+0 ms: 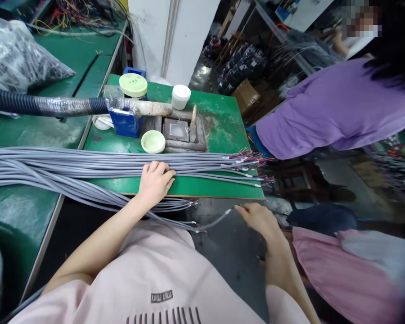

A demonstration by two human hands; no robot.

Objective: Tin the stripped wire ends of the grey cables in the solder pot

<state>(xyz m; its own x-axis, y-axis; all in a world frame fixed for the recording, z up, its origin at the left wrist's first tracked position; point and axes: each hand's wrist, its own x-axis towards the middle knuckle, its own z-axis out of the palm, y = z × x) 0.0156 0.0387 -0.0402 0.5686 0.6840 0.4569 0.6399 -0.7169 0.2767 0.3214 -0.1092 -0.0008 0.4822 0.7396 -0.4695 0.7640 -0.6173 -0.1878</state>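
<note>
A long bundle of grey cables [97,163] lies across the green bench, its stripped ends showing thin coloured wires [251,158] at the right. My left hand [156,180] is on top of the bundle with its fingers curled over some cables. Off the bench's front edge, my right hand [258,218] pinches the end of one grey cable [218,220], which bends up towards it; the wires at that tip are mostly hidden by the fingers. More cable ends [175,205] hang below the bench edge, in front of my body.
Behind the bundle are a square metal pot [177,130] set in the bench, a brush-like tool [193,126], a pale green lid [153,141], a white jar [181,96] and a ribbed hose [47,103] by a blue box [124,122]. A person in purple [327,108] works at right.
</note>
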